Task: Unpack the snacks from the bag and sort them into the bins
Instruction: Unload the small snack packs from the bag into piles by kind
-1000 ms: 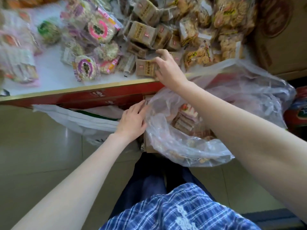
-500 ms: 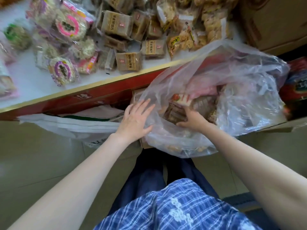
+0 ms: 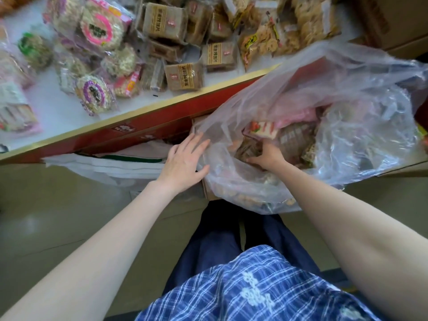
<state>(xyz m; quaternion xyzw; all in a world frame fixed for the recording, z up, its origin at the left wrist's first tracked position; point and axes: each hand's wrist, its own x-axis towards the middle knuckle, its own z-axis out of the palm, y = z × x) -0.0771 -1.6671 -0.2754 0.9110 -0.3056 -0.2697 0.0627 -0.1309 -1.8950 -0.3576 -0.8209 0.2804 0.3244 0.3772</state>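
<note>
My left hand (image 3: 183, 162) lies flat, fingers straight, against the crinkled clear plastic bag (image 3: 347, 107) below the table's gold front edge. Inside it, my right hand (image 3: 266, 156) grips a brown wrapped snack packet (image 3: 249, 148).

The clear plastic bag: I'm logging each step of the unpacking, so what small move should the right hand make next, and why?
Probably lift the brown snack packet out of the clear plastic bag toward the white tabletop. The right hand is inside the bag with its fingers curled on that packet, the left hand rests flat against the bag's rim, and matching brown packets already lie on the table.
</note>
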